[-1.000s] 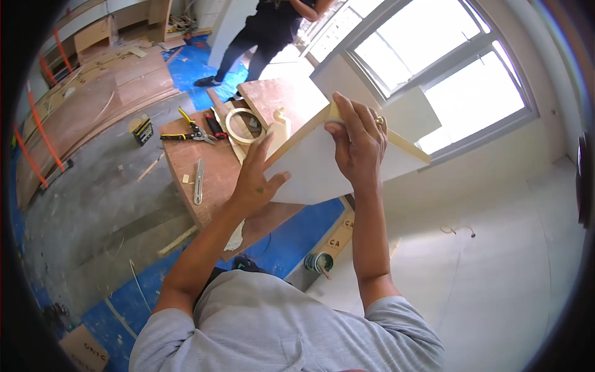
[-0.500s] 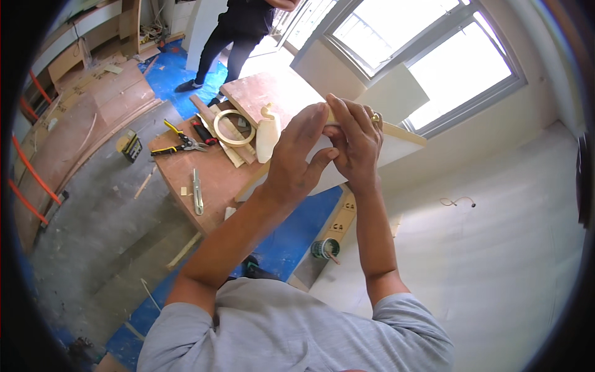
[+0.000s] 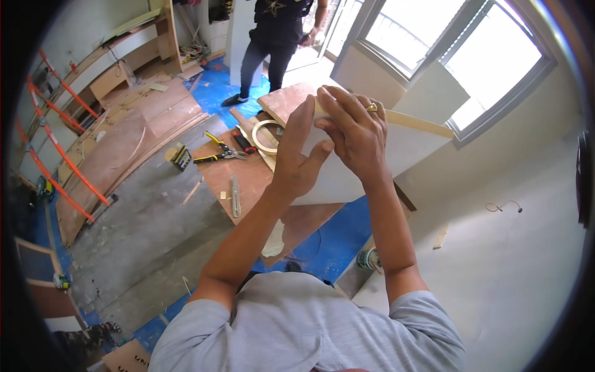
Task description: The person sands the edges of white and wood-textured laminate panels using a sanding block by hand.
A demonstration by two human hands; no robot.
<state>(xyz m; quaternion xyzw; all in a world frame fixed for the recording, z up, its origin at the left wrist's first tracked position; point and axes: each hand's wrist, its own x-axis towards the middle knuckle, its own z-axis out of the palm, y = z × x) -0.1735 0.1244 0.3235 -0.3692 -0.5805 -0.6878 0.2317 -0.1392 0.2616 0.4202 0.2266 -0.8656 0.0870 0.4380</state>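
Note:
I hold a white board (image 3: pixel 396 155) with a pale wood edge tilted up in front of me, above a brown plywood worktop (image 3: pixel 248 180). My right hand (image 3: pixel 353 133), with a ring on one finger, grips the board's near upper edge from the top. My left hand (image 3: pixel 300 158) presses flat against the board's white face just left of the right hand, thumb touching it. A roll of pale edge-banding tape (image 3: pixel 265 136) lies on the worktop behind my left hand.
Yellow-handled snips (image 3: pixel 217 152), red-handled pliers (image 3: pixel 245 141) and a utility knife (image 3: pixel 235 197) lie on the worktop. A person in black (image 3: pixel 276 31) stands at the back near the window. Orange clamps (image 3: pixel 56 149) lean at left. Blue floor sheeting (image 3: pixel 334 239) lies below.
My left hand rose from under the board's lower edge to its upper face beside the right hand. The board sits a little higher and closer.

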